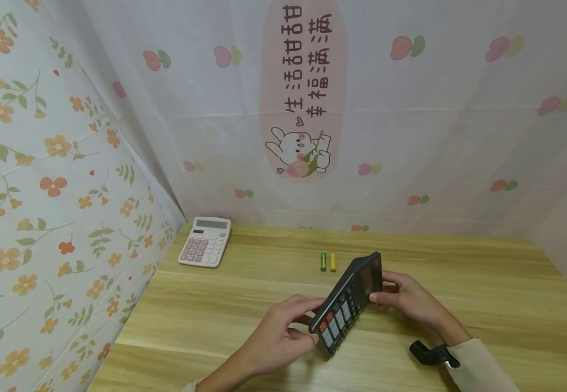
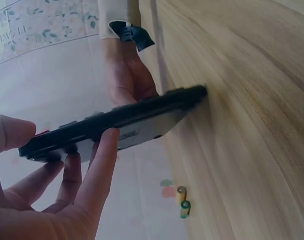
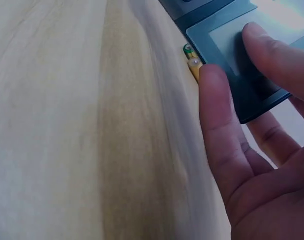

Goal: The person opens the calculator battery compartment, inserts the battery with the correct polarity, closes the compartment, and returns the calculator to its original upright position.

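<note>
A black calculator (image 1: 347, 302) is held tilted above the table between both hands, its keys turned toward the right. My left hand (image 1: 283, 329) pinches its near end, thumb on the key side and fingers under the back, as the left wrist view shows at the calculator's edge (image 2: 111, 120). At the screen end, my right hand (image 1: 408, 299) grips it with the thumb over the display (image 3: 237, 47) and fingers around the edge. Just beyond the calculator a green battery (image 1: 323, 262) and a yellow battery (image 1: 333, 262) lie side by side.
A pinkish-white calculator (image 1: 205, 242) lies at the table's back left corner. The wooden table (image 1: 176, 326) meets a patterned cloth (image 1: 190, 136) at the back and left. A black strap (image 1: 432, 354) hangs at the right wrist.
</note>
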A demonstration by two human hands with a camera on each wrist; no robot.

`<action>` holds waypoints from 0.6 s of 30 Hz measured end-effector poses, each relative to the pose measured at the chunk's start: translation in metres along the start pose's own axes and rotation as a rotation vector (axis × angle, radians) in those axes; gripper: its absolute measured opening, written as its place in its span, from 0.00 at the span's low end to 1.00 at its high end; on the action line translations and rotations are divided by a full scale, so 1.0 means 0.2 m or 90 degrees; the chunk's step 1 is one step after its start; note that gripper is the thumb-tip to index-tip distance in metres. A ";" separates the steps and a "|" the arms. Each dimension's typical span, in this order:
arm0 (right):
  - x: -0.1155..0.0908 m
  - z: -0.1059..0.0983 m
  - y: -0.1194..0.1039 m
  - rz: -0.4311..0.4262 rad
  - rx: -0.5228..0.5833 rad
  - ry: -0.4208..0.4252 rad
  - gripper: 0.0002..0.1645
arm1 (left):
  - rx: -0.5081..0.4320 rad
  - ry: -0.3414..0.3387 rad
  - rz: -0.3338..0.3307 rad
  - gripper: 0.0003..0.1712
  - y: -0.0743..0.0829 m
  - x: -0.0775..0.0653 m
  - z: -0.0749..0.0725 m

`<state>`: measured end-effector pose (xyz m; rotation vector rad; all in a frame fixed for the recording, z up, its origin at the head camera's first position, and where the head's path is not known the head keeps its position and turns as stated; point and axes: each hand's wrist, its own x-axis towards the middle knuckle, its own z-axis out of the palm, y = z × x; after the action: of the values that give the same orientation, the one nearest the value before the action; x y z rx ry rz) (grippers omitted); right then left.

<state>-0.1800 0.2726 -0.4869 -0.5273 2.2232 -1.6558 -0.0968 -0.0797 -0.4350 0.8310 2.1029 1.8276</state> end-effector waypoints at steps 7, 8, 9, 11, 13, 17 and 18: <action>-0.01 0.00 0.02 -0.033 0.006 0.005 0.15 | -0.044 -0.021 -0.014 0.35 0.00 -0.01 0.01; -0.01 0.00 0.03 -0.039 0.014 0.003 0.14 | -0.055 -0.025 -0.021 0.33 0.00 -0.01 0.01; -0.01 -0.01 0.03 -0.044 0.022 0.000 0.14 | -0.064 -0.027 -0.030 0.31 0.00 -0.01 0.01; -0.01 -0.02 0.03 -0.057 0.036 -0.009 0.11 | -0.068 -0.032 -0.053 0.28 -0.01 -0.02 0.01; -0.02 -0.02 0.04 -0.070 0.051 -0.019 0.09 | -0.062 -0.040 -0.077 0.25 -0.02 -0.03 0.01; -0.03 -0.03 0.03 -0.091 0.072 -0.041 0.07 | -0.093 -0.070 -0.126 0.26 -0.06 -0.04 0.00; -0.03 -0.03 0.03 -0.090 0.076 -0.044 0.07 | -0.107 -0.068 -0.142 0.26 -0.07 -0.05 0.00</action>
<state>-0.1785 0.2820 -0.4912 -0.7138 2.0663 -1.7979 -0.0922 -0.0849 -0.4495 0.6111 1.8629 1.7712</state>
